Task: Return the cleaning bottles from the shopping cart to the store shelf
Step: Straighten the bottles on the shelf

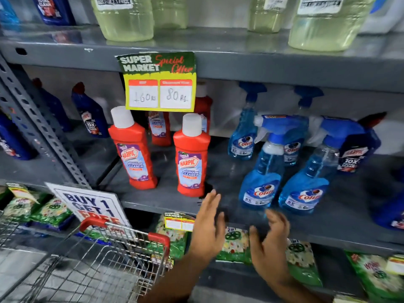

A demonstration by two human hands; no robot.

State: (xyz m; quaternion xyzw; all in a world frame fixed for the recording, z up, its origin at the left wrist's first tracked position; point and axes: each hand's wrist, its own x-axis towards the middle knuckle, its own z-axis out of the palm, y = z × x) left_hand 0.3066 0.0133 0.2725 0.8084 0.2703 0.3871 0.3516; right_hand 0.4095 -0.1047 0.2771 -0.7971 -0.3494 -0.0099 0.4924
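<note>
On the grey middle shelf (166, 200) stand two red Harpic bottles with white caps, one (133, 149) to the left and one (191, 158) to the right, with more red ones behind. Blue Colin spray bottles (262, 171) (306, 180) stand at the right front. Dark blue Harpic bottles (90, 112) (355, 147) sit further back. My left hand (208, 224) hovers open just below the right red bottle, holding nothing. Just in front of the nearest Colin bottle, my right hand (271, 241) is also open and empty. The wire shopping cart (91, 265) with red corners is at the lower left; no bottle shows in it.
A yellow and green price card (158, 84) hangs from the upper shelf edge. A white "Buy 1 Get 1 Free" sign (91, 206) leans by the cart. Green packets (236, 243) fill the bottom shelf. Large pale yellow bottles (124, 20) stand on the top shelf.
</note>
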